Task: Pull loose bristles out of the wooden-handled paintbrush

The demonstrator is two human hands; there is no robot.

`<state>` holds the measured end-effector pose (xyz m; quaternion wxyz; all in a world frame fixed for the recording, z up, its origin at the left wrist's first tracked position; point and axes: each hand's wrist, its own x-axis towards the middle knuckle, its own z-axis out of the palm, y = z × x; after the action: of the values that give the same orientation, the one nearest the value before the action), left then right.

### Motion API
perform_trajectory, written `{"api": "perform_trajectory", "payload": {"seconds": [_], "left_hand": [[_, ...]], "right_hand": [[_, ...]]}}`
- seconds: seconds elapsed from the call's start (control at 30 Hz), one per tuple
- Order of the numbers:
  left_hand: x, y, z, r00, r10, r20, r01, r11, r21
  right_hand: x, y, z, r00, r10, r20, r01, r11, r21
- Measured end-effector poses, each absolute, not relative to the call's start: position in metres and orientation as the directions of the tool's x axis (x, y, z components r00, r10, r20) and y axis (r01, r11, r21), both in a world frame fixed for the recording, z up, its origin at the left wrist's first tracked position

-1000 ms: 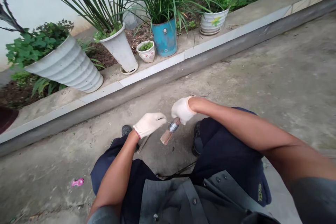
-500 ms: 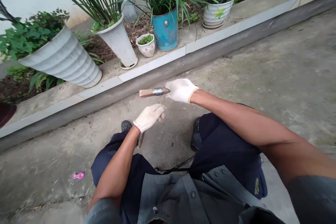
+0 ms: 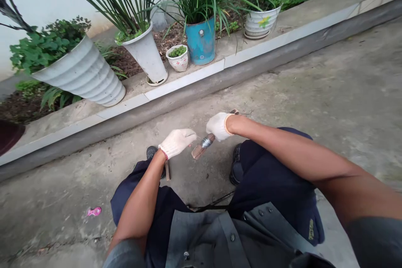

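My right hand (image 3: 218, 126), in a white knit glove, is closed around a wooden stick (image 3: 197, 152). Silvery wire (image 3: 206, 141) is wound in a tight coil about the stick, just beyond my fingers. A bit of wood also shows past the far side of this hand; whether it is the same piece I cannot tell. Just left of the coil, my left hand (image 3: 178, 140), gloved too, has its fingers pinched together. A thin strand of wire appears to run from them toward the coil. Below my left wrist another narrow wooden piece (image 3: 167, 170) is partly visible near my shoe.
Along the tiled ledge (image 3: 185, 77) stand a ribbed white pot (image 3: 91, 75), a tall white pot (image 3: 147, 54), a small pot (image 3: 178, 59), a blue bucket (image 3: 201, 42) and a bowl-shaped pot (image 3: 260, 23). A pink object (image 3: 94, 211) lies on the concrete at left.
My right hand has come down and turned, so the stick now slants down toward the lower left instead of lying level. My left hand stays close to its former place, fingers now nearer the coil.
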<state>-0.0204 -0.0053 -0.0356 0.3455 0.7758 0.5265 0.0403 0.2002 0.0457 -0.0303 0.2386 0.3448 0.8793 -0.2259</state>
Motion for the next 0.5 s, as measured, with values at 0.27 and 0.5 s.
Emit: {"api": "perform_trajectory", "payload": {"seconds": [0.27,0.5], "left_hand": [[-0.024,-0.004,-0.044,0.376,0.852,-0.364,0.661,0.029,0.75],[-0.017,-0.003,-0.048,0.359,0.894,-0.267,0.564,0.02,0.825]], "right_hand": [[0.223,0.052,0.0,-0.818,0.329,-0.471,0.547,0.7,-0.459],[0.218,0.067,0.002,-0.648,0.718,-0.253,0.713,0.456,-0.533]]}}
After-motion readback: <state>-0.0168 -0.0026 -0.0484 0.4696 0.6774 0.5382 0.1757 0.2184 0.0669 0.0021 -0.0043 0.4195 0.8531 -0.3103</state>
